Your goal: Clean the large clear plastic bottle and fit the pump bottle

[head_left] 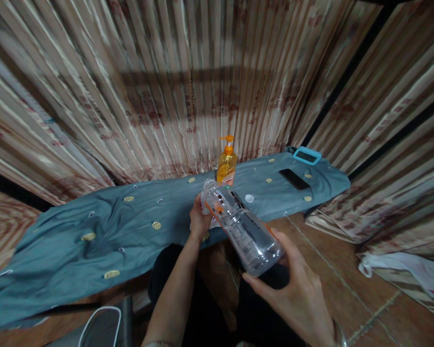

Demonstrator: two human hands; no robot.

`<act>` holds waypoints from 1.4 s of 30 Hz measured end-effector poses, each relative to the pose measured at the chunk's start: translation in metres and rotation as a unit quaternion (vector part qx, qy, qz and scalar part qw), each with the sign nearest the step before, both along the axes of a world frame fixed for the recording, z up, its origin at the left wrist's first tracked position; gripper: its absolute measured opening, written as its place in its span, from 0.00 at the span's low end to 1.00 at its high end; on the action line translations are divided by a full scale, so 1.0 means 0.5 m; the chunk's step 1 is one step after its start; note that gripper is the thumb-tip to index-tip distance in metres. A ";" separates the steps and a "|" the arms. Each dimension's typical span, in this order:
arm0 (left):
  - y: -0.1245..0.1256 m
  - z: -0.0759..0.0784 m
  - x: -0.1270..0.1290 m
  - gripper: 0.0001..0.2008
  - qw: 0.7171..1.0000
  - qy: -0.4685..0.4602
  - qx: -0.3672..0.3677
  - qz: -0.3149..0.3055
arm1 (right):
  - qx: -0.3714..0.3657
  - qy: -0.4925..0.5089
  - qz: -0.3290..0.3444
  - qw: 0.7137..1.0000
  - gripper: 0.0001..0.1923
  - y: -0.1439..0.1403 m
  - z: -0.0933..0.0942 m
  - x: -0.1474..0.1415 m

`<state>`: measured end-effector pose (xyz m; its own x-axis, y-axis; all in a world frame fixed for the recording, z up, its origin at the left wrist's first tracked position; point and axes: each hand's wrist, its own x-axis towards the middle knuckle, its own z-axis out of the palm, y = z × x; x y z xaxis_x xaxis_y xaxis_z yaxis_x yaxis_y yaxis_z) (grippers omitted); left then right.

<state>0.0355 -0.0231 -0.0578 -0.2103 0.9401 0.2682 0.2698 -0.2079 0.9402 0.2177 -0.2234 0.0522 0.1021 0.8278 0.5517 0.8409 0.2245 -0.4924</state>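
A large clear plastic bottle (pixel 244 224) with orange-edged printing is tilted across my view, its neck to the upper left and its base toward me. My left hand (pixel 199 219) is closed around the neck end, with some fingers hidden behind it. At the base, my right hand (pixel 296 284) grips with thumb and fingers on opposite sides. A small round white cap (pixel 249 198) lies on the cloth just beyond the bottle. Behind the neck stands an orange pump bottle (pixel 227 164), upright. Something pale and pinkish shows beneath the tilted bottle; its kind is unclear.
A grey-blue cloth (pixel 141 246) with yellow motifs covers the long narrow surface. A black phone (pixel 294 179) and a light-blue framed device (pixel 306 155) lie toward its right end. Striped curtains (pixel 188 86) hang behind. White fabric (pixel 405 270) is low at right, above a tiled floor (pixel 332 279).
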 end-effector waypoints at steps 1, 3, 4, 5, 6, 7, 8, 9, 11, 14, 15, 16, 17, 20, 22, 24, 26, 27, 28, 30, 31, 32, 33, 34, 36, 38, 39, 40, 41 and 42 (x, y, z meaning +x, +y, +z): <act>0.000 0.000 0.000 0.31 1.000 0.003 0.000 -0.002 | -0.003 0.002 -0.001 1.000 0.38 0.000 -0.001 0.000; -0.001 0.001 -0.001 0.31 1.000 0.006 0.000 -0.006 | -0.007 0.005 -0.001 1.000 0.39 0.000 -0.005 0.001; -0.001 0.002 0.000 0.31 1.000 0.006 0.001 -0.006 | -0.006 0.007 -0.001 1.000 0.39 0.000 -0.007 0.002; -0.001 0.002 0.000 0.32 1.000 0.006 0.003 -0.006 | -0.005 0.008 0.001 1.000 0.39 0.000 -0.009 0.003; -0.001 0.002 0.000 0.32 1.000 0.006 0.005 -0.005 | -0.003 0.010 0.002 1.000 0.40 0.000 -0.011 0.003; -0.001 0.002 0.000 0.32 1.000 0.007 0.006 -0.005 | -0.002 0.011 0.004 1.000 0.40 0.000 -0.013 0.003; -0.001 0.003 0.000 0.31 1.000 0.008 0.006 -0.004 | 0.000 0.012 0.005 1.000 0.39 0.000 -0.014 0.004; -0.001 0.003 0.000 0.31 1.000 0.010 0.006 -0.003 | 0.001 0.012 0.005 1.000 0.39 0.000 -0.015 0.004; -0.002 0.005 -0.001 0.31 1.000 0.011 0.006 -0.002 | 0.002 0.012 0.005 1.000 0.39 0.001 -0.016 0.003; -0.004 0.008 -0.003 0.31 1.000 0.005 0.005 -0.002 | -0.001 0.013 0.004 1.000 0.38 0.002 -0.018 0.003; -0.004 0.009 -0.003 0.31 1.000 0.003 0.003 -0.002 | 0.000 0.013 0.005 1.000 0.38 0.002 -0.018 0.003; -0.005 0.010 -0.003 0.31 1.000 0.001 0.002 -0.004 | 0.000 0.013 0.005 1.000 0.38 0.003 -0.019 0.003; -0.005 0.011 -0.003 0.31 1.000 -0.001 0.001 -0.005 | 0.002 0.013 0.005 1.000 0.39 0.003 -0.020 0.003; -0.006 0.013 -0.001 0.31 1.000 -0.003 -0.002 -0.005 | 0.001 0.012 0.001 1.000 0.38 0.003 -0.022 0.003; -0.006 0.014 -0.001 0.31 1.000 -0.004 -0.004 -0.004 | -0.005 0.015 -0.004 1.000 0.38 0.003 -0.024 0.002; -0.006 0.015 -0.002 0.30 1.000 -0.001 -0.004 -0.002 | -0.007 0.019 -0.007 1.000 0.38 0.003 -0.025 0.001; -0.006 0.014 -0.003 0.30 1.000 0.003 -0.001 -0.002 | -0.008 0.021 -0.009 1.000 0.38 0.003 -0.027 -0.001; -0.006 0.013 -0.004 0.30 1.000 0.006 0.001 -0.003 | -0.008 0.022 -0.008 1.000 0.38 0.003 -0.027 -0.001; -0.006 0.012 -0.005 0.30 1.000 0.007 0.001 -0.006 | -0.009 0.023 -0.007 1.000 0.38 0.004 -0.028 -0.002; -0.005 0.008 -0.006 0.30 1.000 0.003 -0.002 -0.011 | -0.014 0.028 -0.003 1.000 0.38 0.004 -0.028 -0.002; -0.004 0.005 -0.006 0.30 1.000 -0.002 -0.002 -0.011 | -0.022 0.031 -0.004 0.999 0.39 0.004 -0.028 -0.003; -0.003 0.003 -0.005 0.30 1.000 -0.008 -0.002 -0.011 | -0.033 0.035 -0.007 0.999 0.40 0.004 -0.028 -0.003; -0.002 0.001 -0.005 0.30 1.000 -0.013 0.001 -0.009 | -0.046 0.039 -0.011 0.998 0.41 0.005 -0.028 -0.003; -0.001 0.000 -0.004 0.29 1.000 -0.016 0.004 -0.006 | -0.059 0.041 -0.013 0.997 0.42 0.007 -0.028 -0.004; 0.000 -0.002 -0.003 0.28 1.000 -0.019 0.007 0.001 | -0.070 0.042 -0.009 0.997 0.44 0.010 -0.028 -0.005; 0.001 -0.001 -0.003 0.28 1.000 -0.020 0.003 0.007 | -0.068 0.046 0.003 0.997 0.43 0.013 -0.028 -0.006; 0.001 -0.001 -0.004 0.29 1.000 -0.021 -0.001 0.008 | -0.069 0.050 0.007 0.996 0.43 0.015 -0.028 -0.006; 0.001 0.000 -0.004 0.30 1.000 -0.022 -0.006 0.007 | -0.072 0.056 0.006 0.996 0.43 0.015 -0.029 -0.007; 0.001 0.001 -0.005 0.30 1.000 -0.023 -0.009 0.006 | -0.079 0.063 0.005 0.995 0.43 0.015 -0.029 -0.007; 0.001 0.002 -0.005 0.30 1.000 -0.024 -0.011 0.004 | -0.087 0.072 0.002 0.994 0.43 0.015 -0.030 -0.007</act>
<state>0.0329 -0.0223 -0.0570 -0.2296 0.9439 0.2374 0.2251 -0.1858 0.9564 0.2144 -0.2161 0.0371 0.1649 0.9104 0.3794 0.7584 0.1289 -0.6389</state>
